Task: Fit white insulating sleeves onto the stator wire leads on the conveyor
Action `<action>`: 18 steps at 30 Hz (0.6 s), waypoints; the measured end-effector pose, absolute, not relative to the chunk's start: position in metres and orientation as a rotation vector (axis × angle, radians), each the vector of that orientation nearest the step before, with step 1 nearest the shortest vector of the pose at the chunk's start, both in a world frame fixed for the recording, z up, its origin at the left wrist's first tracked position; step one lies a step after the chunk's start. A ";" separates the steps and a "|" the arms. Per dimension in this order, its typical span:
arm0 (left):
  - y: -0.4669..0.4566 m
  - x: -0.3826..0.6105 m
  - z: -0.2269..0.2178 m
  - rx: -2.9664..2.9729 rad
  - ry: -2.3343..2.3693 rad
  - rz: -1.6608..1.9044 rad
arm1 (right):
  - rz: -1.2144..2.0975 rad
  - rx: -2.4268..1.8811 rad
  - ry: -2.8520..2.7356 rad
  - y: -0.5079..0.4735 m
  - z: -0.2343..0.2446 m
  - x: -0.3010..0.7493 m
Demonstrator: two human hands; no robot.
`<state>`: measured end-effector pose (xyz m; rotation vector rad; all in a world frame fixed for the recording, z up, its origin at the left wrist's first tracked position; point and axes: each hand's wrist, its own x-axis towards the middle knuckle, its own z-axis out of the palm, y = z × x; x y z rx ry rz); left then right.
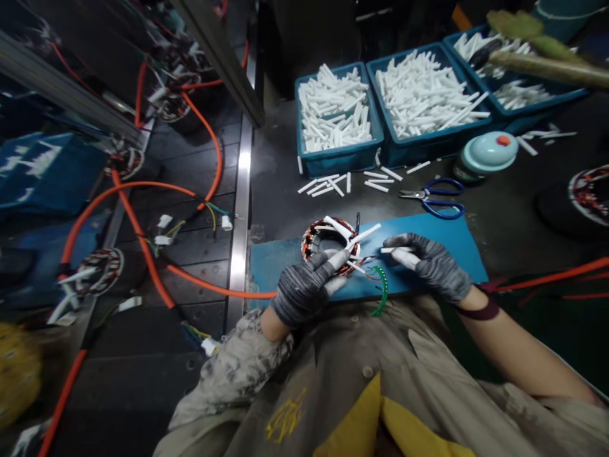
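Observation:
A wound motor stator [307,244], a ring of copper coils, stands on a blue mat [428,238]. White insulating sleeves [366,235] stick out from its top and front. My left hand [307,285], in a grey glove, closes on the stator's near edge, its fingers at the leads and sleeves there. Just right of the stator, my gloved right hand [428,260] pinches a short white sleeve [394,250] between thumb and fingers, close to the thin wire ends. A green curved plastic strip [382,292] hangs at the mat's front edge, below the wires.
Blue trays [342,158] of white sleeves stand at the back, with loose sleeves [328,184] before them. Blue-handled scissors [435,198] and a pale blue-lidded jar [490,155] lie behind my right hand. Left, a metal rail [240,209] borders a conveyor with stators and orange cables [143,254].

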<state>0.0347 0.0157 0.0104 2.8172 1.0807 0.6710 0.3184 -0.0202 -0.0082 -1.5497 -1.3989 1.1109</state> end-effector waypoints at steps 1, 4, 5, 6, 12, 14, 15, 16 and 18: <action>0.016 0.035 0.011 2.807 1.081 0.665 | 1.156 -1.543 -1.374 -0.024 -0.012 0.315; 0.016 0.034 0.012 2.778 1.073 0.636 | 1.299 -1.527 -1.258 -0.024 -0.020 0.310; 0.017 0.033 0.012 2.770 1.065 0.634 | 1.388 -1.513 -1.186 -0.022 -0.020 0.309; 0.018 0.032 0.012 2.763 1.058 0.637 | 1.484 -1.488 -1.102 -0.021 -0.019 0.307; 0.019 0.032 0.009 2.654 1.037 0.715 | 1.567 -1.346 -1.126 -0.023 0.001 0.294; 0.014 0.038 0.006 2.624 1.144 0.740 | 1.359 -1.401 -1.332 -0.025 0.008 0.290; 0.011 0.041 0.004 2.633 1.211 0.758 | 1.269 -1.416 -1.432 -0.024 0.010 0.288; 0.008 0.045 0.001 2.656 1.279 0.778 | 1.213 -1.416 -1.517 -0.023 0.011 0.287; 0.002 0.053 -0.003 2.729 1.377 0.802 | 1.219 -1.376 -1.631 -0.016 0.009 0.284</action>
